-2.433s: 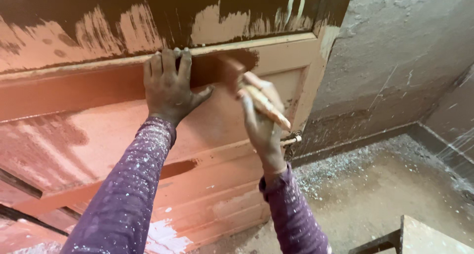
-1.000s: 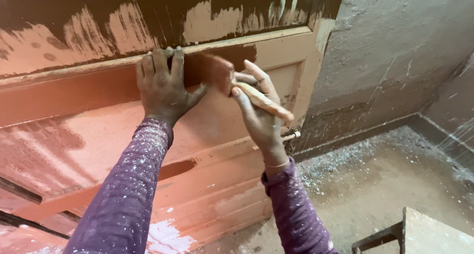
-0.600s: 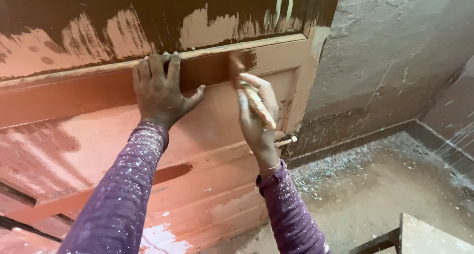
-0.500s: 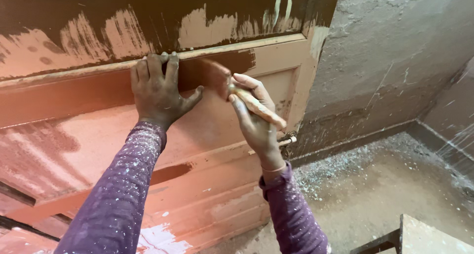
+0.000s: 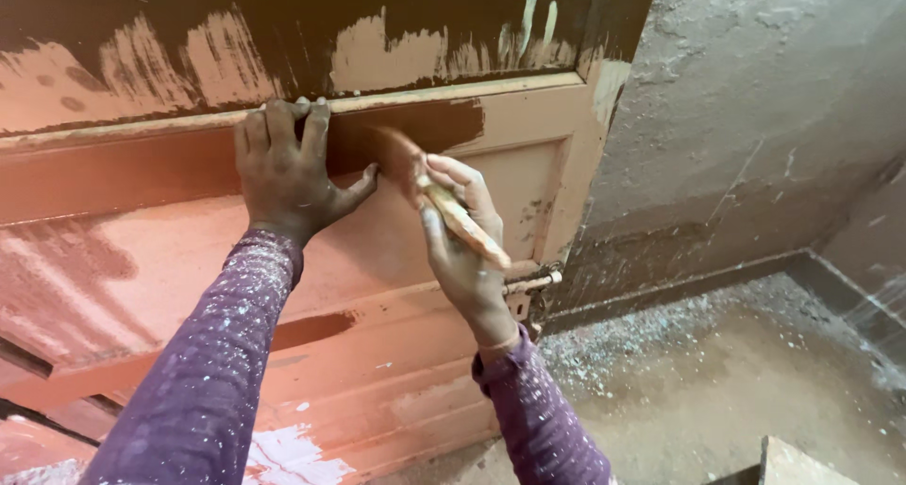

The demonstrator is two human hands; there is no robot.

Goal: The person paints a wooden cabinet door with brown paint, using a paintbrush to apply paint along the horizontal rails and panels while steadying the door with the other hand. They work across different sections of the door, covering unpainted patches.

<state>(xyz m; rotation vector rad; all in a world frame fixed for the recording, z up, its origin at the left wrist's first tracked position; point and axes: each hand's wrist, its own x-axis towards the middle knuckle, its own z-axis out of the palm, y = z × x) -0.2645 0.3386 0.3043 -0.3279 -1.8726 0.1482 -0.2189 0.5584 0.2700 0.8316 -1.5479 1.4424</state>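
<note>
Gripping a paintbrush (image 5: pixel 444 197), right hand (image 5: pixel 462 249) nears door (image 5: pixel 189 287) edge.

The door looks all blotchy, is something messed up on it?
The door is patchy: dark brown paint covers the top, with pale streaks showing through, while the lower panels are salmon pink. White splatter marks its bottom edge. Pale debris litters the floor by the wall. The right hand holds a brush.
</note>
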